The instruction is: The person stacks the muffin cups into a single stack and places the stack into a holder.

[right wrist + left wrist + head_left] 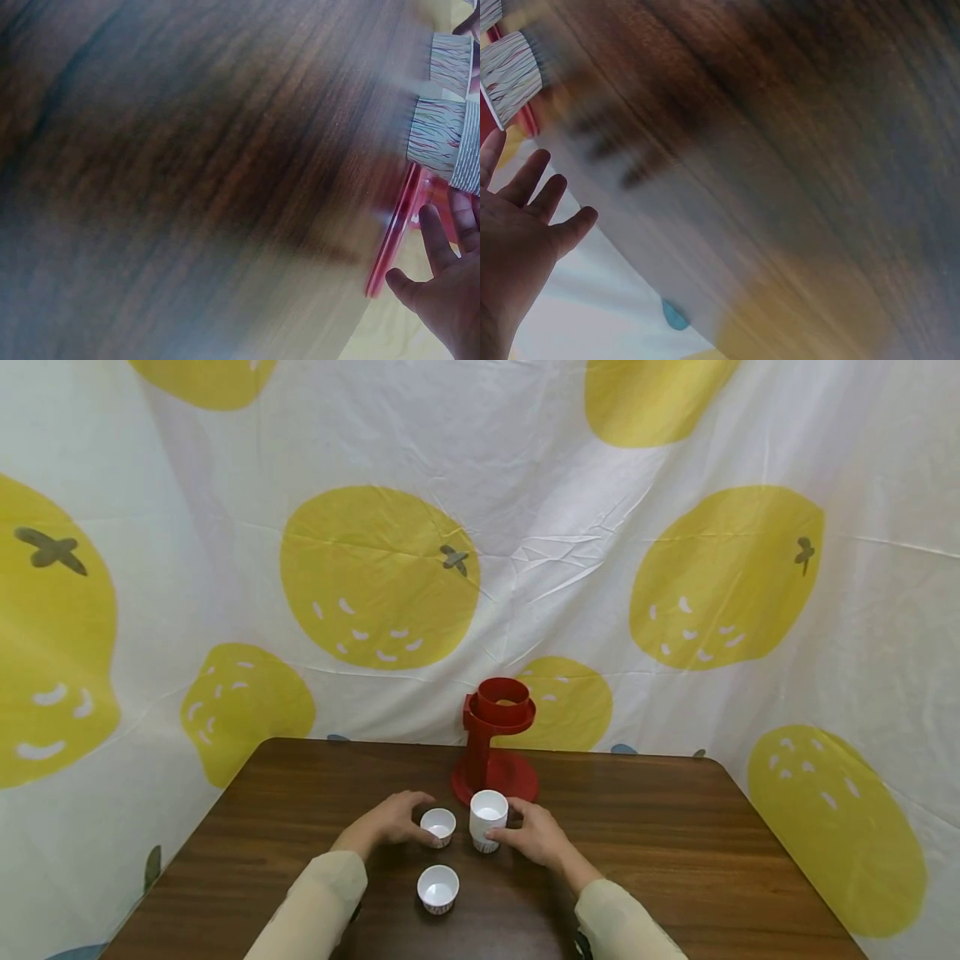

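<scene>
My left hand [394, 817] is around the left side of a small white paper cup [438, 825]. Its thumb lies at the cup's near side; the other fingers are spread, one fingertip right at the rim in the left wrist view. My right hand [536, 833] holds a stack of nested white paper cups [488, 814], thumb across the front and fingers behind. The right wrist view shows the stack's closely layered rims [469, 150] above a wavy-line pattern. Nearer me, a third cup [438, 889] stands upright with its mouth up.
A red stand [480, 760] with a round base and a raised ring holder is just behind the stack. All stand on a dark wooden table [645, 827]. A lemon-print cloth [540, 593] hangs at the table's back edge.
</scene>
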